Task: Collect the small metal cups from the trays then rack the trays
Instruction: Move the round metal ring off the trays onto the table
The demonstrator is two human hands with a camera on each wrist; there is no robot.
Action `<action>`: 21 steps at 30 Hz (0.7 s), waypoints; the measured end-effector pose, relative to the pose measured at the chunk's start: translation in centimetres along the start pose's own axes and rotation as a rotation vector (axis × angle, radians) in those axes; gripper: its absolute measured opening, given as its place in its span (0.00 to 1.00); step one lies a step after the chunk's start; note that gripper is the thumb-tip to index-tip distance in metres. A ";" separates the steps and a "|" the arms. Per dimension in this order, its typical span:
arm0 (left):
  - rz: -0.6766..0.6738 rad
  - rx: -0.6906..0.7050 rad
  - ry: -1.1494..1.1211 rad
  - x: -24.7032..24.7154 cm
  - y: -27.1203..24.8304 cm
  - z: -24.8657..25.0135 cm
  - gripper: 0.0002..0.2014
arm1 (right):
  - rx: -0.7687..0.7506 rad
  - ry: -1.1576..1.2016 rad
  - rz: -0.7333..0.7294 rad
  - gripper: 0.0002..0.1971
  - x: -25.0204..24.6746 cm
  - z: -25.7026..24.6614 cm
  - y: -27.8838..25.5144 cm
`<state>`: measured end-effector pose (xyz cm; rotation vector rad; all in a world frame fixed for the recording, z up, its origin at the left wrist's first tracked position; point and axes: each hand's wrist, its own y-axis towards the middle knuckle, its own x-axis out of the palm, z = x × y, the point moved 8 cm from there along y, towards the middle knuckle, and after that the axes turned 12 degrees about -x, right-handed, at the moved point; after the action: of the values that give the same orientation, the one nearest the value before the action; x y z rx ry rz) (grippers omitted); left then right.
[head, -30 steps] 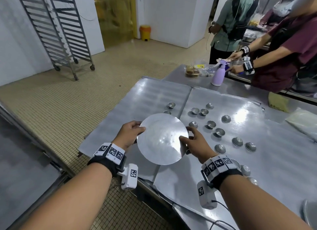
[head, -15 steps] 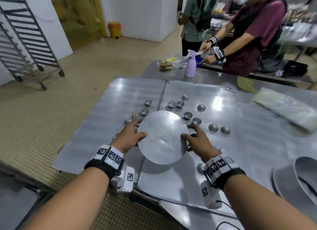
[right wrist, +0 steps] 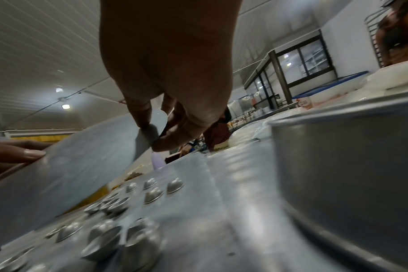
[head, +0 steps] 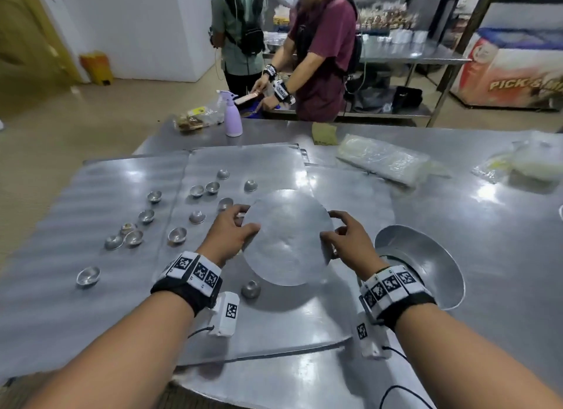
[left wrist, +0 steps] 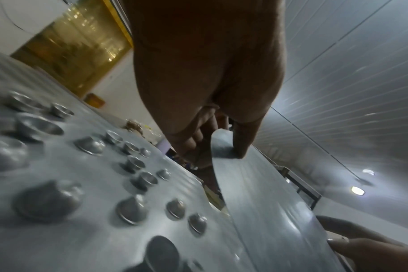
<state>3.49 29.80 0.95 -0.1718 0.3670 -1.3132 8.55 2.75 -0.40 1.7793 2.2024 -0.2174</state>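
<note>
A round flat metal plate (head: 288, 236) hangs above the trays, held by both hands. My left hand (head: 233, 230) pinches its left edge, thumb on top, as the left wrist view shows the plate (left wrist: 263, 198). My right hand (head: 344, 238) pinches the right edge, and the plate (right wrist: 70, 169) also shows in the right wrist view. Several small metal cups (head: 177, 235) lie scattered over two flat metal trays (head: 91, 302), some upright, some upside down. One upside-down cup (head: 250, 288) sits just below the plate.
A large metal bowl (head: 426, 256) stands right of my right hand, close in the right wrist view (right wrist: 349, 165). A purple spray bottle (head: 233, 116), plastic bags (head: 387, 160) and two people (head: 320, 52) are at the table's far side.
Both hands have carried the round plate to the right, off the cups and toward the big bowl. The view has swung right; the rack has left the picture.
</note>
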 end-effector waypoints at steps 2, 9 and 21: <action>-0.014 0.012 0.029 3.6 -0.1 0.8 0.19 | -0.001 -0.010 0.047 0.20 -3.7 0.9 -0.5; -0.037 0.084 0.052 16.9 -0.8 4.5 0.17 | -0.030 -0.040 0.170 0.18 -17.0 4.6 -1.4; -0.054 0.144 0.246 29.1 -2.4 5.3 0.19 | 0.042 -0.180 0.170 0.18 -26.5 12.2 -4.3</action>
<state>9.26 0.70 1.84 0.1023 0.4766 -1.4125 11.03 -26.43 -3.62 1.8776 1.9257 -0.3725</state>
